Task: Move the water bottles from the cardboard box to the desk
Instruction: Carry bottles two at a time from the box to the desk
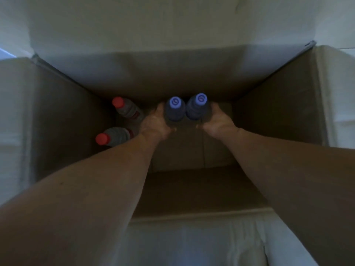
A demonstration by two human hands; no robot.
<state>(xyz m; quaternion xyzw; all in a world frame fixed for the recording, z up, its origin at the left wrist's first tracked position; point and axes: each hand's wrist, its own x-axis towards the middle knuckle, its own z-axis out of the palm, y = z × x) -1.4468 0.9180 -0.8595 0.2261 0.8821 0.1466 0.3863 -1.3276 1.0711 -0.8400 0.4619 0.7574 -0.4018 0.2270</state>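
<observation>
Blue-capped bottles (pixel 184 110) upright, caps up, touching, hands (pixel 155 123) gripping one each.

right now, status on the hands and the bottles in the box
Left hand grips one blue-capped bottle, right hand the other blue-capped bottle. Both inside cardboard box. Two red-capped bottles at left. Way up clear.

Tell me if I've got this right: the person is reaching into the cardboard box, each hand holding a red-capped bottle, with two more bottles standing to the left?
Not quite. The head view shows the left hand and right hand holding blue-capped bottles; the red-capped bottles stand untouched at the left of the cardboard box.
</observation>
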